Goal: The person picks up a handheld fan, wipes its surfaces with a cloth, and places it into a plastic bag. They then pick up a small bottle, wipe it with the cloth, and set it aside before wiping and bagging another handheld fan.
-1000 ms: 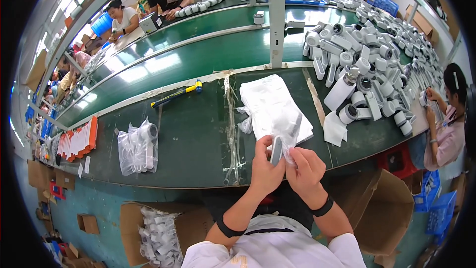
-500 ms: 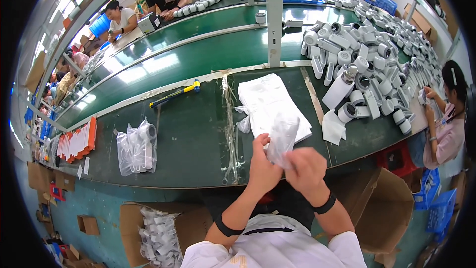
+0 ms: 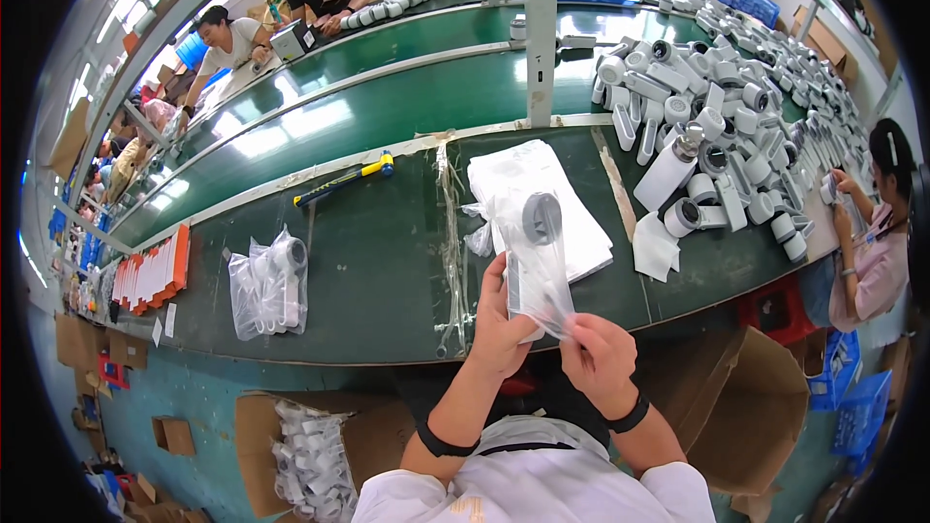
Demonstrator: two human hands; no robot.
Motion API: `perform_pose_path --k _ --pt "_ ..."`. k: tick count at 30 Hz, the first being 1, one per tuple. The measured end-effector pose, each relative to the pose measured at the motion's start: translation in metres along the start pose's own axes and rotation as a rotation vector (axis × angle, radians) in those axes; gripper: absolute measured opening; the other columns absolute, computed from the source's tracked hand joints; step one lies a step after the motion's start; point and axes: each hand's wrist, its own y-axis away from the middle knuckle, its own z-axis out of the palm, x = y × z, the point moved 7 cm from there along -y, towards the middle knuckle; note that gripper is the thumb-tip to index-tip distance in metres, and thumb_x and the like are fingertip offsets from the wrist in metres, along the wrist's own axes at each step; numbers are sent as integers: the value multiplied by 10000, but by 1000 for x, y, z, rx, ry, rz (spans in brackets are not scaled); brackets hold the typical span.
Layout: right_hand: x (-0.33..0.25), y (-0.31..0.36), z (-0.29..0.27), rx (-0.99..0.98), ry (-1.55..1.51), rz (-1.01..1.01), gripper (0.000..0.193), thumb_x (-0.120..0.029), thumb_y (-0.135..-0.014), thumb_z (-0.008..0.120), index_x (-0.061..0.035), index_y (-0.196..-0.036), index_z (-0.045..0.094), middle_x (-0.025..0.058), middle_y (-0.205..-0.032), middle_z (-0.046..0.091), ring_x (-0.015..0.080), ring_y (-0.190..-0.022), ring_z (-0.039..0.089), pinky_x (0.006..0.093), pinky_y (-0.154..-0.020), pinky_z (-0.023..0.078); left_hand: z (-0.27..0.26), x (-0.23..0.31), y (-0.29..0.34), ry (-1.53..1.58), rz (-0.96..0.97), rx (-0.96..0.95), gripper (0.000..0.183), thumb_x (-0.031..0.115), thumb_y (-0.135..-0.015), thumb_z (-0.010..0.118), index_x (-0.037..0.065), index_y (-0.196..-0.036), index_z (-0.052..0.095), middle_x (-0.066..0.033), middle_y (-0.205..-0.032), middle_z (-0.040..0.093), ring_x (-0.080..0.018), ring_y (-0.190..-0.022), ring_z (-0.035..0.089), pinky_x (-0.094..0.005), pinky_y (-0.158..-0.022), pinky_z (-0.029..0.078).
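A white handheld device with a round grey-faced head [image 3: 541,218] is inside a clear plastic bag, above the near table edge. My left hand [image 3: 502,324] is closed round its handle through the film. At the bag's lower end, the fingers of my right hand [image 3: 601,353] pinch gathered film. Just beyond lies a stack of flat white plastic bags [image 3: 581,232], partly covered by the bagged device. Left of my hands, several bagged white devices [image 3: 269,286] lie together on the dark green tabletop [image 3: 383,271].
A yellow-and-black hammer [image 3: 344,180] lies at the table's back. A large pile of white devices [image 3: 712,116] and a white bottle [image 3: 668,169] stand right. A metal post [image 3: 540,68] rises ahead. Cardboard boxes [image 3: 746,416] flank me; a co-worker [image 3: 872,223] sits far right.
The bagged device has turned so its round head shows, upright over the stack. My left hand has shifted down and left; my right hand has moved slightly down, still on the film.
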Motion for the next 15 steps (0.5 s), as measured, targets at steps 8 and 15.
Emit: perform_pose_path --k 8,15 --pt "-2 14 -9 43 16 -29 284 71 -718 716 -37 -939 573 132 -861 668 254 -690 663 306 -596 534 -6 -2 1 153 12 57 653 -110 -749 546 17 -1359 352 -159 -1310 491 -275 -1202 524 -423 -1005 458" --pt "8 13 -12 142 -68 -7 317 5 -702 749 -29 -973 586 139 -901 654 277 -688 649 313 -593 536 4 -16 3 119 27 110 491 -83 -871 548 -10 -1333 396 -143 -1240 556 -219 -1122 581 -358 -967 487"
